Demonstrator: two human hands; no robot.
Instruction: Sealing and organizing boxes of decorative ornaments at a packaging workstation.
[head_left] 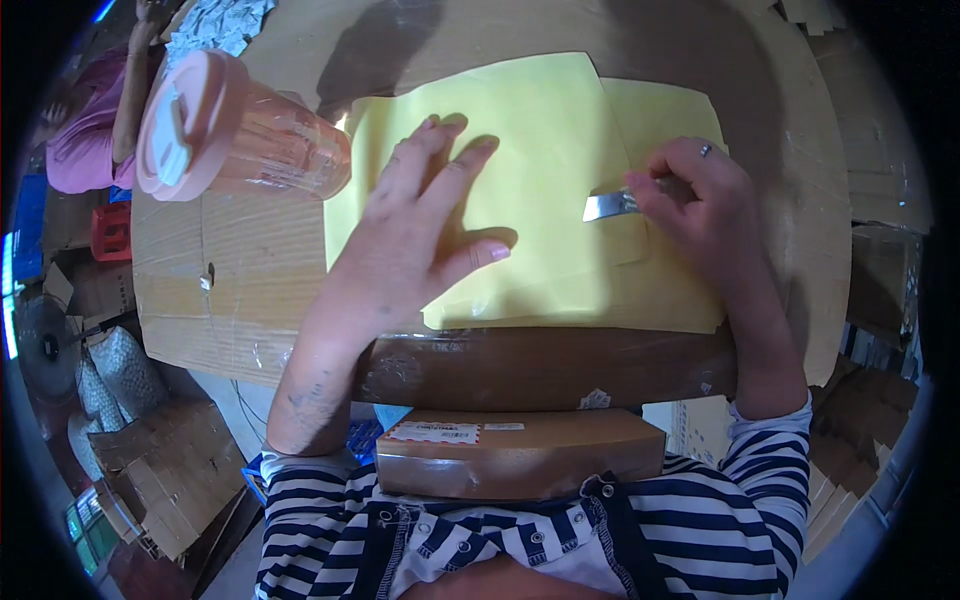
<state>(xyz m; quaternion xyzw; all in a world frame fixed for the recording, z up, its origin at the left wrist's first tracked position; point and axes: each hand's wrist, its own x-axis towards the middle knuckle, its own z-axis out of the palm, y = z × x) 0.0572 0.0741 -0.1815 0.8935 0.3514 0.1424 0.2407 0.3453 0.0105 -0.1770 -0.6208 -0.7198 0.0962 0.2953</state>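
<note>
Two yellow paper sheets (545, 130) overlap on the cardboard-covered table (240, 290). My left hand (410, 220) lies on the upper sheet with its fingers spread, holding nothing. In my right hand (705, 200), closed near the sheets' right side, is a utility knife (610, 206). Its silver blade points left, over the yellow paper. The knife's handle is mostly hidden in my fingers.
A pink lidded tumbler (285, 145) stands left of the sheets. Against the table's near edge is a brown cardboard box (520, 455). At the upper left, a person in pink (95, 140) is near crumpled paper (215, 28). A fan (48, 345) stands at left.
</note>
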